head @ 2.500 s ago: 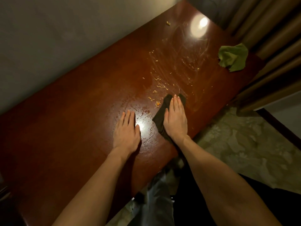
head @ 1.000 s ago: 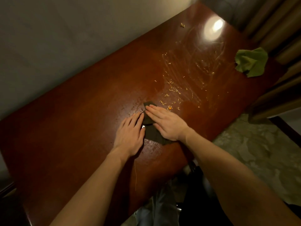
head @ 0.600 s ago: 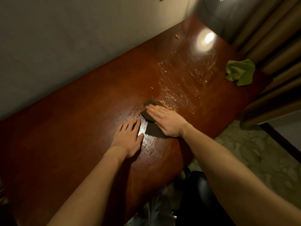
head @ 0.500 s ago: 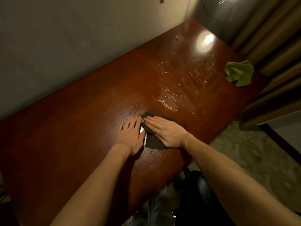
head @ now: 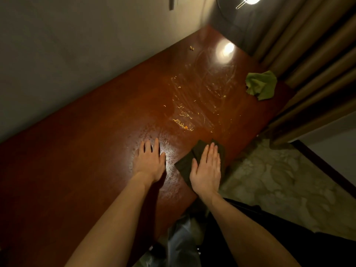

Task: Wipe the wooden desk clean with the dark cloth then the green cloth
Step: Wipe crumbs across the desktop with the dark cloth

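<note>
Your right hand (head: 207, 167) presses flat on the dark cloth (head: 185, 163) at the worktop (head: 86, 151) edge, left hand (head: 149, 160) spread empty beside it, green cloth (head: 261, 85) far off; a careless sweep could flick the crumbs (head: 182, 124) floorward.

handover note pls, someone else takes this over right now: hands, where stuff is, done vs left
Left hand: flat, open on the wooden desk, holding nothing.
Right hand: flat, pressing the dark cloth near the desk's front edge.
Green cloth: crumpled, untouched at the far right.
Done: nothing visibly clean yet.
Left: crumbs and smears beyond the dark cloth; then the green-cloth pass.
</note>
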Demonstrator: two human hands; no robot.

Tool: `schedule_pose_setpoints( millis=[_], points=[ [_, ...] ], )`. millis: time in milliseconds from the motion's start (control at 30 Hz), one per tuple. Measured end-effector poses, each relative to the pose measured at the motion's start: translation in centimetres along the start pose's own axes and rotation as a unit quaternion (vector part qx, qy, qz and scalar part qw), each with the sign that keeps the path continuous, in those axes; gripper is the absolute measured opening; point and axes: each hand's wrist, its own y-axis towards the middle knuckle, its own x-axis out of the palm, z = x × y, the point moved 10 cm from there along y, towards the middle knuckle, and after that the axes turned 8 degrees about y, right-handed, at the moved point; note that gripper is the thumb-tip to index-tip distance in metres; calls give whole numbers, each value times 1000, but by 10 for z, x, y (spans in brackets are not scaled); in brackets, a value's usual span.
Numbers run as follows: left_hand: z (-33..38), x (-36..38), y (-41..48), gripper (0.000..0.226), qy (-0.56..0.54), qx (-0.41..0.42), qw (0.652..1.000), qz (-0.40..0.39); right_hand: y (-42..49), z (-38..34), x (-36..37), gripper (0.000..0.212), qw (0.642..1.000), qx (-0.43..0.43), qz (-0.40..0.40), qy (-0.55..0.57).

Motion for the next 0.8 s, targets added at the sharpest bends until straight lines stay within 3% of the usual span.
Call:
schedule_pose_setpoints(
  millis=[200, 367, 500, 700, 800],
  points=[
    [11, -3, 7, 66, -11, -49, 997, 63, 19, 24, -8, 82, 981, 186, 41, 28],
    [21, -3, 32, 69, -31, -72, 991, 107, 45, 31, -14, 83, 967, 246, 60, 24],
    [21, 1, 57, 69, -30, -96, 987, 126, 74, 27, -16, 77, 978, 196, 67, 10],
    [17, 8, 61, 69, -27, -104, 980, 167, 119, 5, -12, 68, 999, 11, 11, -30],
    [18, 7, 62, 71, -32, -104, 981, 161, 113, 11, -16, 66, 999, 4, 26, -23]
  ],
)
